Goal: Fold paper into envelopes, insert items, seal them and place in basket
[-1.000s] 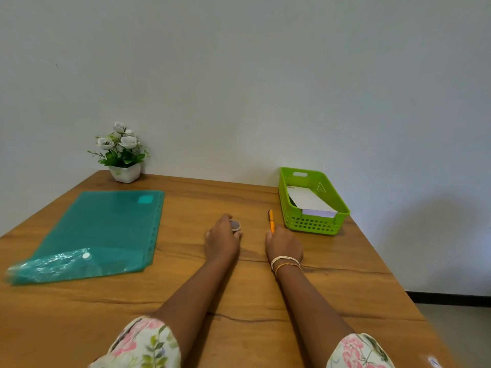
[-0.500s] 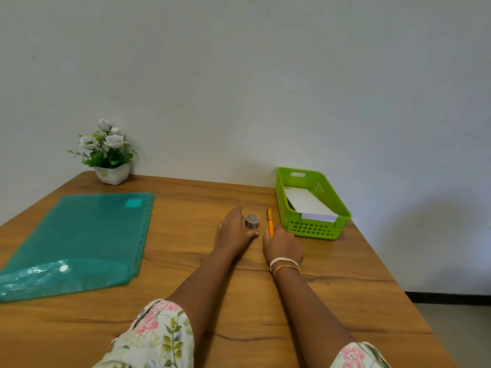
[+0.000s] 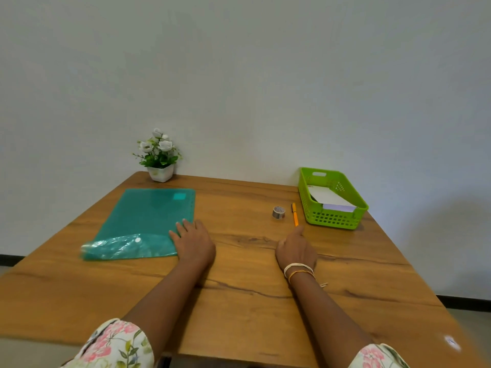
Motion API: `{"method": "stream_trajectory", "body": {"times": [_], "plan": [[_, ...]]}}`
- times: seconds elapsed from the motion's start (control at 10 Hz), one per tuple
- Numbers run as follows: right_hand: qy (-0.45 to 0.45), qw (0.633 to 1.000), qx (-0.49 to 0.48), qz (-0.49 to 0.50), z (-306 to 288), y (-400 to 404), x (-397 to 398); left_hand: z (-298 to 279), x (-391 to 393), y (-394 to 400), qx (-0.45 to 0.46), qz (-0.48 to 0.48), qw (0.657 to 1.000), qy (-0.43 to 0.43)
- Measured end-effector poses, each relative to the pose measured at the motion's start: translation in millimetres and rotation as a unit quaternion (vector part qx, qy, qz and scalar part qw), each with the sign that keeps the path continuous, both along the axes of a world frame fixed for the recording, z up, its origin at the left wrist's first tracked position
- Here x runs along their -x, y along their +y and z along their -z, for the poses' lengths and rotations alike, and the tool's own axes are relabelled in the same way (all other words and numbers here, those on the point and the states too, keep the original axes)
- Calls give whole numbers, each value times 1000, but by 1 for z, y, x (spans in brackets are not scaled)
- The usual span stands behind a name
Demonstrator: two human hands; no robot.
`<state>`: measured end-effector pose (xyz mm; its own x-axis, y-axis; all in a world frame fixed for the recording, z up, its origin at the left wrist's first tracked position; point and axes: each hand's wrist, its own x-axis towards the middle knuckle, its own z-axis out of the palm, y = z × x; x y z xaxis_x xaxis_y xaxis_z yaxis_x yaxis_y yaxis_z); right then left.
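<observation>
A green plastic basket (image 3: 357,216) stands at the table's far right with white folded paper (image 3: 329,199) inside. Left of it lie an orange pen (image 3: 294,214) and a small roll of tape (image 3: 278,212). A teal plastic folder (image 3: 143,221) lies flat on the left. My left hand (image 3: 192,241) lies flat, its straight fingers touching the folder's right edge. My right hand (image 3: 296,248) rests on the table just below the pen's tip, fingers loosely curled and holding nothing.
A small white pot of artificial flowers (image 3: 159,158) stands at the table's back left corner against the wall. The wooden table (image 3: 247,288) ends close behind the basket on the right.
My left hand let go of the tape roll and moved left to the folder's edge. The tape now sits alone beside the pen. The right hand has barely shifted.
</observation>
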<state>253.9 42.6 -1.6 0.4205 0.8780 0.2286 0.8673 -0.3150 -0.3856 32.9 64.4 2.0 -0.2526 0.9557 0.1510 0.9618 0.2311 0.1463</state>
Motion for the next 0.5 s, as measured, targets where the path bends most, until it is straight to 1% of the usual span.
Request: {"method": "stream_trajectory", "body": {"times": [0.1, 0.2, 0.3, 0.4, 0.5], "plan": [[-20, 1000, 6, -7, 0, -11, 10, 6, 23, -11, -14, 40, 999, 14], [-26, 999, -2, -19, 1, -20, 17, 7, 42, -20, -28, 74, 997, 8], [-31, 999, -1, -28, -1, -25, 20, 1, 51, -27, -9, 91, 996, 12], [-35, 999, 8, -33, 0, -28, 20, -1, 51, -32, 0, 89, 996, 32], [-57, 998, -4, -36, -1, -30, 24, -6, 37, -40, -42, 110, 992, 45]]}}
